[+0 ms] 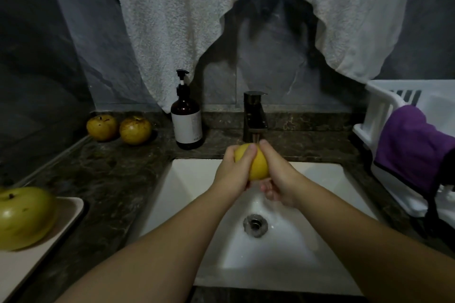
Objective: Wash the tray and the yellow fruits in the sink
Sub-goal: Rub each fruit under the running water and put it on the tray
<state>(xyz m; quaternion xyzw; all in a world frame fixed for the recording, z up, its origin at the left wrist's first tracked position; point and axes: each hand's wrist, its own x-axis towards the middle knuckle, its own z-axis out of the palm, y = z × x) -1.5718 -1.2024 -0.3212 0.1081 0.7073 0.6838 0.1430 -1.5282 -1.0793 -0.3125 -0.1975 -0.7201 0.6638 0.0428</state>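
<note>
Over the white rectangular sink [197, 179], under the dark metal tap [254, 115]: both hands are gripping one round yellow fruit [258, 167], left hand [234, 174] and right hand [278, 179] curled closed around it. Two yellow-brown fruits [118, 128] are sitting on the dark marble desk [110, 174]; a greenish-yellow fruit [23, 216] is resting on the beige tray [49, 253] at left.

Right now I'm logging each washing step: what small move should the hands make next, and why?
Probably turn the fruit under the tap. Both hands, left and right, hold it over the sink, covering its sides, so only part faces the water.
</note>
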